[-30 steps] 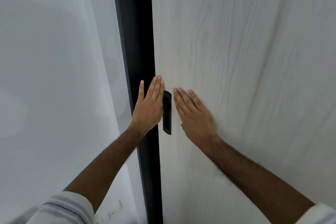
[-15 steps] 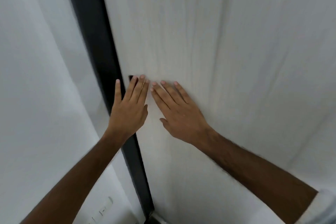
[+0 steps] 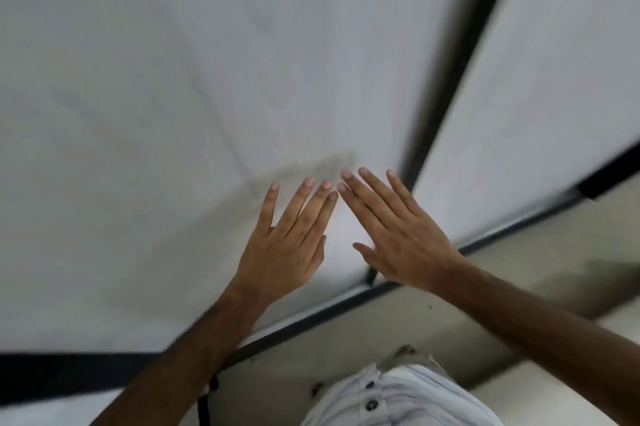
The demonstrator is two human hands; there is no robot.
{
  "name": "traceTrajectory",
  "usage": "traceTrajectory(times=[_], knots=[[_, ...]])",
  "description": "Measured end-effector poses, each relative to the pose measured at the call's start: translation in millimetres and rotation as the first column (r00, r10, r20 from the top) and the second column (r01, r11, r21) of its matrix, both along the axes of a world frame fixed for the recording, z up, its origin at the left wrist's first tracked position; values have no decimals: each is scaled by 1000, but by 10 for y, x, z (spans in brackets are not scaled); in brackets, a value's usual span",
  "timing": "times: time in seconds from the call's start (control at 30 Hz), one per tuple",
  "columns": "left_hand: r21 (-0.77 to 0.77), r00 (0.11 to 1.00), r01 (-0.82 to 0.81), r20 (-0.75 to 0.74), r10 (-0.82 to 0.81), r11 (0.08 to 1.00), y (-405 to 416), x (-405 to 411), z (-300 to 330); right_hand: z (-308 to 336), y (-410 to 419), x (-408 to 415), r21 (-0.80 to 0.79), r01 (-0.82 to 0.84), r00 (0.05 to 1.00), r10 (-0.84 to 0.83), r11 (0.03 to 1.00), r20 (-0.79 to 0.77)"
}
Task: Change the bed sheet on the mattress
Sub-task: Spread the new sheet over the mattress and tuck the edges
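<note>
- Step: no bed in view yet; you're at a pale door [image 3: 214, 86], likely between stages.
- Left hand [image 3: 287, 249], right hand [image 3: 398, 238]: both flat against the door, fingers straight, holding nothing.
- Next: turn from the door, find the bed.

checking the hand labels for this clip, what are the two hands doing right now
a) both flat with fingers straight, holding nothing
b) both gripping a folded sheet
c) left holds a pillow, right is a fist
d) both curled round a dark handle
a: the left hand and the right hand both show straight, spread fingers in front of the pale panel, and neither has anything in it.
</note>
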State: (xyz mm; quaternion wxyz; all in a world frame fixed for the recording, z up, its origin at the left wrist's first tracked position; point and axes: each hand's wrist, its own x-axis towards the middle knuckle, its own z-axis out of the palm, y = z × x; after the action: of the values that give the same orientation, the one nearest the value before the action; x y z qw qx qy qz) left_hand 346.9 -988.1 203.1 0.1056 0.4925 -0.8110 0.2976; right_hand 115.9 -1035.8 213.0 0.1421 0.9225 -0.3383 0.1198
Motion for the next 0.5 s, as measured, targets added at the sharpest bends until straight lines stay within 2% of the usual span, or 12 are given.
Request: traceTrajectory(times=[0.1, 0.2, 0.33, 0.5], knots=[[127, 976, 212, 15, -216, 969, -350, -688, -82, -207, 51, -764, 95, 238, 970, -241, 967, 22], [227, 912, 403, -19, -409, 887, -679, -1451, -120, -515, 140, -1581, 213, 452, 885, -465, 866, 12], [346, 798, 563, 6, -602, 751, -1075, -2651, -285, -856, 436, -2674, 338, 684, 699, -714, 646, -49], [517, 673, 609, 65, -737, 601, -1215, -4325, -652, -1027, 900, -3820, 404, 845, 409, -910, 351, -65]])
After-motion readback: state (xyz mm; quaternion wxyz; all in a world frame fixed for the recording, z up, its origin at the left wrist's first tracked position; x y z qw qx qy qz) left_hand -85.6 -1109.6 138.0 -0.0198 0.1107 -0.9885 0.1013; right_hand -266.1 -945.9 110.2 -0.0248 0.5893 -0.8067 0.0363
